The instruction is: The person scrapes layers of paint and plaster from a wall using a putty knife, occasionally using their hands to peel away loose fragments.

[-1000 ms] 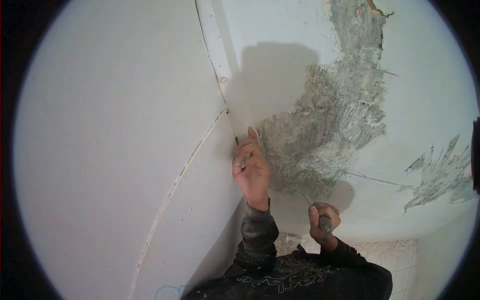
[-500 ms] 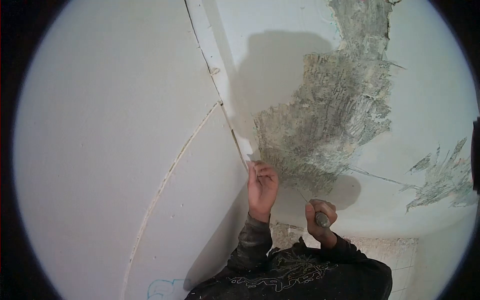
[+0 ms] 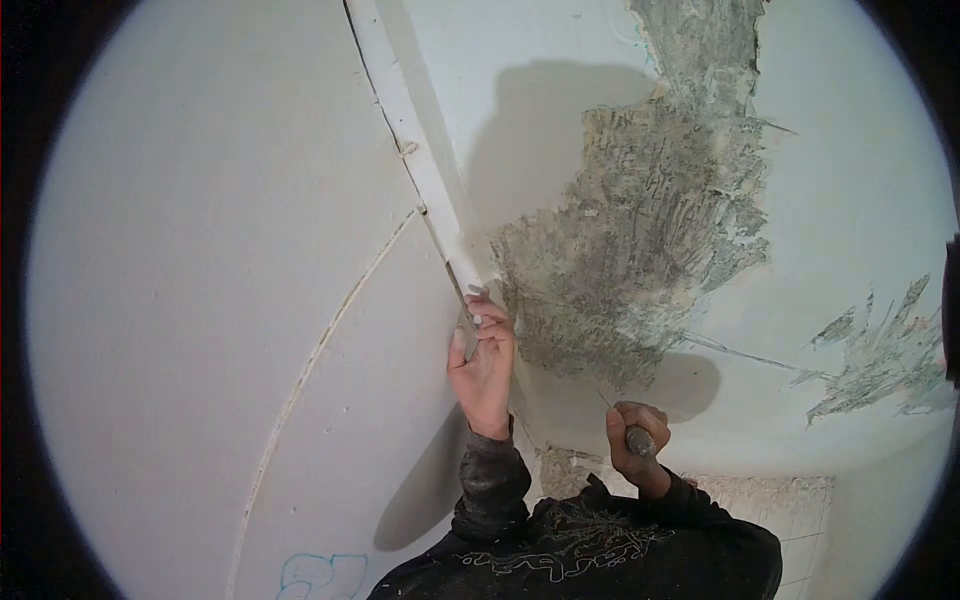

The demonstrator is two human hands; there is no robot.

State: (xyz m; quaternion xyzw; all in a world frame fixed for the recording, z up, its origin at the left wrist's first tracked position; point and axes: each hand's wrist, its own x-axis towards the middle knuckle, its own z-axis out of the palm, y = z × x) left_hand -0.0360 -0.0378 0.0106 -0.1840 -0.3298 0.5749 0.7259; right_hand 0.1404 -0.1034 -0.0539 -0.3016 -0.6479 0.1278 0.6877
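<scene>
My left hand (image 3: 483, 357) is raised against the wall corner, with its fingers curled around the lower end of a narrow white strip (image 3: 415, 160) that runs up the joint between two wall faces. Lower and to the right, my right hand (image 3: 634, 440) is closed on the grey handle of a thin-bladed scraping tool (image 3: 640, 441). The thin blade points up and left toward a large patch of scraped, bare grey plaster (image 3: 640, 230). Both forearms are in dark sleeves.
A smooth white panel (image 3: 220, 300) with a curved seam fills the left. A smaller scraped patch (image 3: 870, 350) lies at the right on pale painted wall. Rough plaster and tiles (image 3: 790, 510) show at the bottom right. Blue scribbles (image 3: 320, 575) mark the panel's bottom.
My left hand dropped from the wall beside the patch, then rose again and moved left to close on the strip's end. My right hand stayed nearly still with the tool.
</scene>
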